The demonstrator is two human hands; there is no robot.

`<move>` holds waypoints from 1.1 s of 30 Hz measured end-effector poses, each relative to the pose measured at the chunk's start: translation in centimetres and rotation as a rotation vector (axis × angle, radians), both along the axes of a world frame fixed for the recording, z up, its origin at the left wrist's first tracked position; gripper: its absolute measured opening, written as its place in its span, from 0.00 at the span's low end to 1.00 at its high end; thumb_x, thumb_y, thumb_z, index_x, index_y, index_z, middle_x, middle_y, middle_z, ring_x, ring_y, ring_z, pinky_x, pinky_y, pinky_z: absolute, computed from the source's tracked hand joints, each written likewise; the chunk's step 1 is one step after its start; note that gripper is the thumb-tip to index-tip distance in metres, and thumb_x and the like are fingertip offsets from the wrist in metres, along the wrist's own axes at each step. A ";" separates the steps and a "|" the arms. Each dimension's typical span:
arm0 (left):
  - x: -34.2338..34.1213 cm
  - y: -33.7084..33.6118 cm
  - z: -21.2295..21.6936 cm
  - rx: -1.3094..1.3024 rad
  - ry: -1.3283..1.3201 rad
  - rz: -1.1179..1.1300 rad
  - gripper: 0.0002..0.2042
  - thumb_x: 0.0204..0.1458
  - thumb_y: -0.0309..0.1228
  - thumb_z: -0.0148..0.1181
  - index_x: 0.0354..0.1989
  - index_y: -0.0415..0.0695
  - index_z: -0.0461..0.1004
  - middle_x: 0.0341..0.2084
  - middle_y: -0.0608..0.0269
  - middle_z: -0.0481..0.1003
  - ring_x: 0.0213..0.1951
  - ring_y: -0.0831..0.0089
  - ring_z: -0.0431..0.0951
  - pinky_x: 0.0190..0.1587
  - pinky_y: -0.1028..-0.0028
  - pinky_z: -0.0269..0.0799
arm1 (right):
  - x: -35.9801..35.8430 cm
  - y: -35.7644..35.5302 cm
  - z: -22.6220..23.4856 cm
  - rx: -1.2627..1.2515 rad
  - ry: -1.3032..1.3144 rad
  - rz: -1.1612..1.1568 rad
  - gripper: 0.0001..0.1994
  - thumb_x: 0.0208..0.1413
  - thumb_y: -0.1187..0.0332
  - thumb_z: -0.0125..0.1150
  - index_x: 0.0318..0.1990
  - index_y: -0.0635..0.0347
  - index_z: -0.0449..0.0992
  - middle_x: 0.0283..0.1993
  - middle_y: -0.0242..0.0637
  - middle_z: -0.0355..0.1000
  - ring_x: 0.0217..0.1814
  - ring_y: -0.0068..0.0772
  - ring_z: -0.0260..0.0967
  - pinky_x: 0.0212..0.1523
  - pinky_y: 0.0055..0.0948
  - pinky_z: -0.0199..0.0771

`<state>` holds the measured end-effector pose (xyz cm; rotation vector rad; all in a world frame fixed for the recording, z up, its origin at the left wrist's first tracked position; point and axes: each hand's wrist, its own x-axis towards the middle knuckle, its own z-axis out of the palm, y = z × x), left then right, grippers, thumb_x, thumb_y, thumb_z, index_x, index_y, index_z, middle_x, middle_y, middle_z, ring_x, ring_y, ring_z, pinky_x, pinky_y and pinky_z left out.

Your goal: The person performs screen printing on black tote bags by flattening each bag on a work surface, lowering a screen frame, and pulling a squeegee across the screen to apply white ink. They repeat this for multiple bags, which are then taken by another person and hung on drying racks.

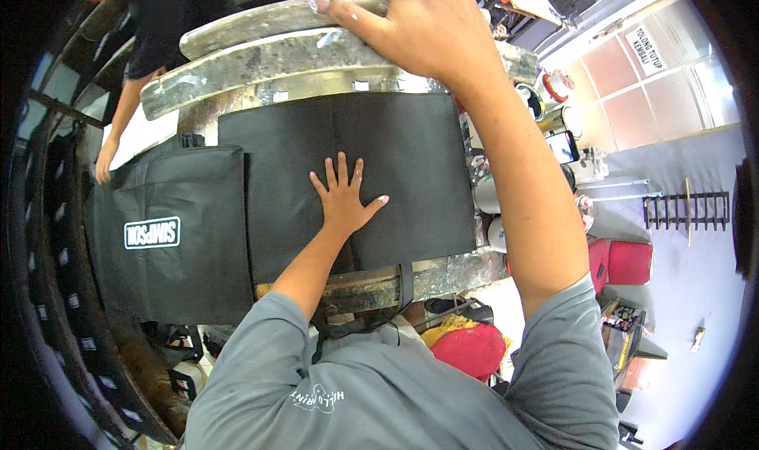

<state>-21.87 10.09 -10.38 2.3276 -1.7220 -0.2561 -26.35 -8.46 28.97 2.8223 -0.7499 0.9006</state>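
My left hand (341,205) lies flat with fingers spread on a black fabric bag (419,165) spread over a worn wooden work table (451,272). A black strap handle (406,285) hangs from the bag's near edge. At the far side, my right hand (431,31) is wrapped over a paint-stained wooden frame (277,24), its thumb along the upper bar and its other fingertips hidden. A second stained wooden bar (253,72) runs just below, beyond the bag's far edge. To the left, another black bag (174,181) with a white printed label overlaps the first one's side.
A co-worker's hand (106,161) reaches down at the left bag's far corner. Paint cans (557,86) and a phone (562,147) stand along the right. Red seats (628,262) (470,349) are right and below. Dark racks (71,292) line the left.
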 end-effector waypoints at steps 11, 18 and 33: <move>1.1 -1.5 6.1 0.163 0.238 0.028 0.59 0.49 0.78 0.58 0.83 0.51 0.51 0.83 0.41 0.40 0.82 0.36 0.37 0.73 0.22 0.27 | -0.3 1.4 1.0 0.152 0.172 -0.070 0.37 0.65 0.33 0.51 0.31 0.65 0.82 0.34 0.54 0.81 0.42 0.56 0.80 0.52 0.54 0.75; 9.3 10.6 22.9 -0.998 1.699 0.046 0.57 0.57 0.77 0.47 0.78 0.36 0.51 0.69 0.32 0.67 0.72 0.43 0.66 0.75 0.48 0.64 | -3.2 5.8 -5.9 -0.122 -0.038 -0.017 0.37 0.62 0.28 0.54 0.40 0.60 0.83 0.38 0.46 0.81 0.43 0.51 0.79 0.45 0.54 0.69; 5.9 19.4 10.3 -0.409 1.977 0.687 0.61 0.57 0.82 0.36 0.74 0.27 0.54 0.63 0.35 0.70 0.63 0.51 0.76 0.67 0.58 0.74 | -7.8 9.5 -19.9 0.405 0.599 0.010 0.26 0.47 0.57 0.81 0.50 0.51 0.76 0.46 0.38 0.78 0.53 0.47 0.77 0.49 0.54 0.71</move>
